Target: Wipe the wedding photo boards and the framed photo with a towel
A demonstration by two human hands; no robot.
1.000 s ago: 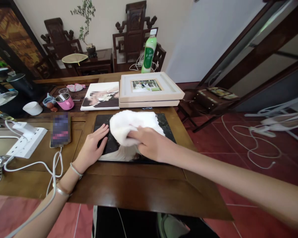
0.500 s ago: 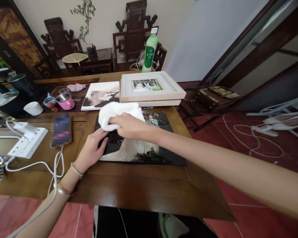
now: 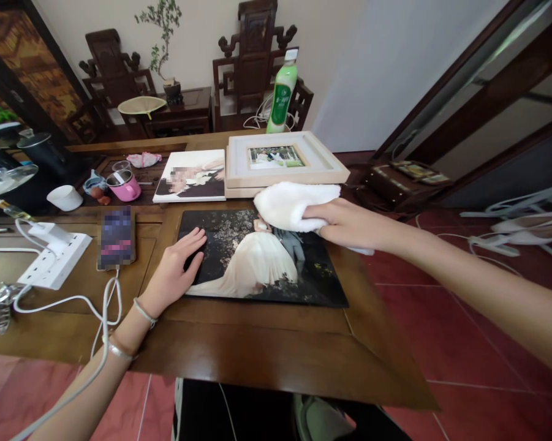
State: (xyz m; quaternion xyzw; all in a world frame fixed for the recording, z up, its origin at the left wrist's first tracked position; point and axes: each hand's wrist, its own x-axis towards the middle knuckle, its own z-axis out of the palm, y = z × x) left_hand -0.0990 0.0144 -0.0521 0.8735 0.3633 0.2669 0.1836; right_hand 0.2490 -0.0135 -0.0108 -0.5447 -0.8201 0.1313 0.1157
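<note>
A dark photo panel (image 3: pixel 252 263) showing a pale gown lies flat on the wooden table in front of me. My left hand (image 3: pixel 177 269) rests on its left edge, fingers stretched out and holding nothing. Bunched in my right hand (image 3: pixel 333 222) is a fluffy white cloth (image 3: pixel 294 205), which lies over the panel's upper right part and hides that corner. My right fingers are closed on the cloth and partly sunk in it.
Behind the panel lie a white photo board (image 3: pixel 190 174) and stacked framed pictures (image 3: pixel 285 171). A green bottle (image 3: pixel 282 95) stands behind them. To the left are a phone (image 3: pixel 116 237), a power strip (image 3: pixel 55 257) with cables, a pink mug (image 3: pixel 124 185) and a white cup (image 3: pixel 65 198).
My right hand has swept the white cloth rightward across the panel, from its upper left to its upper right, uncovering the picture's middle. My left hand has stayed at the left edge.
</note>
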